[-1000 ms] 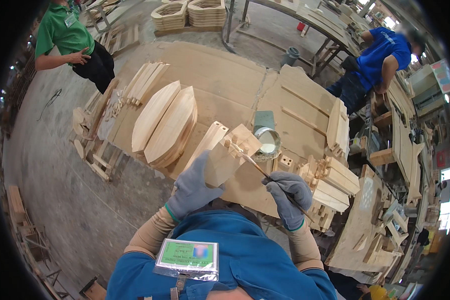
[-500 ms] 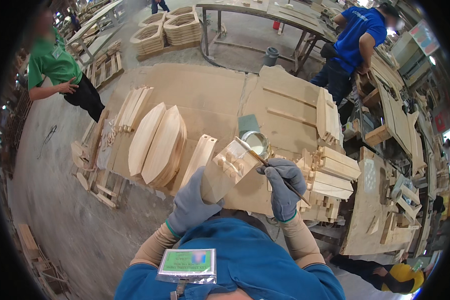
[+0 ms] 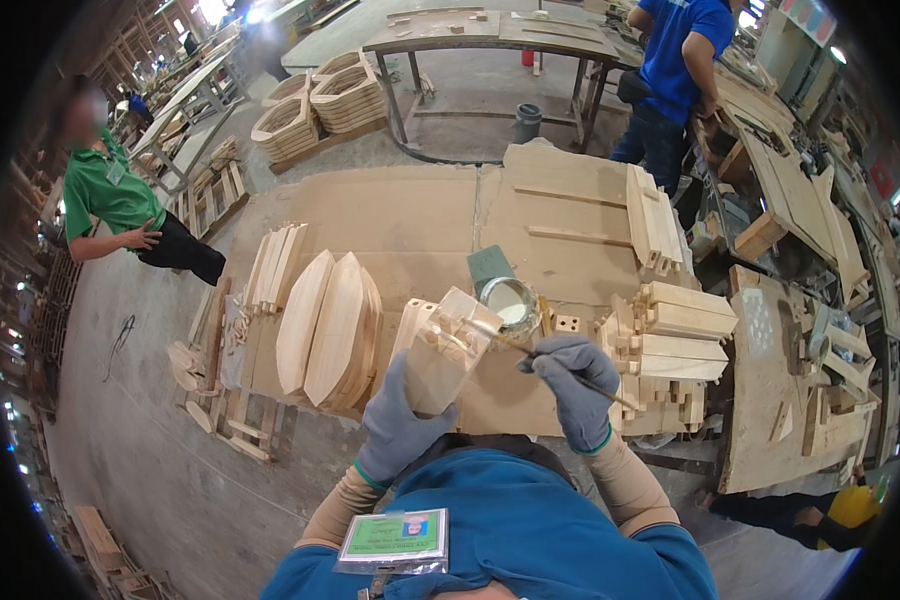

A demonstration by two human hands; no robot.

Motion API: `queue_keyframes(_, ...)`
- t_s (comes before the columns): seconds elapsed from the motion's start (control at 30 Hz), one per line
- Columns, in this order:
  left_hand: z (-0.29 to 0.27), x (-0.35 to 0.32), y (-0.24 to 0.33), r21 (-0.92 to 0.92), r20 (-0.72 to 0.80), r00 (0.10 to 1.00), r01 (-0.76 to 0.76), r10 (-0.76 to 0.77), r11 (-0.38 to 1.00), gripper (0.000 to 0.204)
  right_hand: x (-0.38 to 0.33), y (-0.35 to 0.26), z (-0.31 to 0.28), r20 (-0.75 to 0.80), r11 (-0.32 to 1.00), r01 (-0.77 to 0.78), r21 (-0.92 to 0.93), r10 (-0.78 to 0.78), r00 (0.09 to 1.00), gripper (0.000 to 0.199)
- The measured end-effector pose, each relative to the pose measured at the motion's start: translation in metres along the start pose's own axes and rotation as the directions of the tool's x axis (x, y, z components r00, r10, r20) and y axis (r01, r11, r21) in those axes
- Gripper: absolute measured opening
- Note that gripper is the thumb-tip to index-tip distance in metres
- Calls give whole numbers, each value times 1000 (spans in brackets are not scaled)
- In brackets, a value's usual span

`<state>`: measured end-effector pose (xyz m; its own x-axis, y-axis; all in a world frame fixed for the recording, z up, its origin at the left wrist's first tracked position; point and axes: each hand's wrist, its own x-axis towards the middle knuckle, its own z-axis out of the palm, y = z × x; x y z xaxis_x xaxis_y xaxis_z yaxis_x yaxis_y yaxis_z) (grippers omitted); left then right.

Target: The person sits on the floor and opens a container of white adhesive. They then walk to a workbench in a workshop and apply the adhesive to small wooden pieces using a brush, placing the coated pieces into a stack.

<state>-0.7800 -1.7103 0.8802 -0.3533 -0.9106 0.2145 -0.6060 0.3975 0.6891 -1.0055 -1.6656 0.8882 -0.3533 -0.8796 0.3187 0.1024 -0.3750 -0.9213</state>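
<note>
My left hand (image 3: 402, 422), in a grey glove, grips a pale wooden block (image 3: 438, 372) and holds it up tilted. Several dowel pegs (image 3: 456, 342) stand out of the block's upper face. Closed around a thin-handled brush (image 3: 604, 391), my gloved right hand (image 3: 575, 378) points its tip leftward at the pegs. Whether the tip touches the wood is hard to see. Just beyond the block stands a glass jar (image 3: 532, 325) of white liquid (image 3: 510, 302), with a flat green piece (image 3: 490, 264) beside it.
Cardboard (image 3: 400, 215) covers the worktable. Pointed boards (image 3: 338, 330) and slats (image 3: 276, 265) lie left; stacked wooden pieces (image 3: 685, 335) and a small holed block (image 3: 568, 325) lie right. A person in green (image 3: 115, 200) stands left, another in blue (image 3: 682, 60) far right.
The brush tip has come from the block's upper edge near the jar down to the pegs. My head view has shifted, so the whole scene sits differently in the picture.
</note>
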Motion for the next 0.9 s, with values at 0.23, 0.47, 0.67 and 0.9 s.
queue_keyframes(0.23, 0, 5, 4, 29, -15, 999, -48, 49, 998, 86, 7, -14, -9, 43, 976, -147, 163, 141, 989, 5)
queue_keyframes(0.47, -6, 9, 1, 0, 46, 992, -116, 116, 993, 85, 25, -25, -29, 19, 915, -251, 317, 258, 966, 7)
queue_keyframes(0.67, -20, 26, -5, 9, 60, 936, -347, 346, 938, 76, 39, -6, -44, -74, 861, -160, 482, 222, 972, 11)
queue_keyframes(0.9, -26, 73, 29, 499, -52, 632, -654, 773, 568, 27, 51, -11, -2, 435, 759, -558, 335, 401, 806, 47)
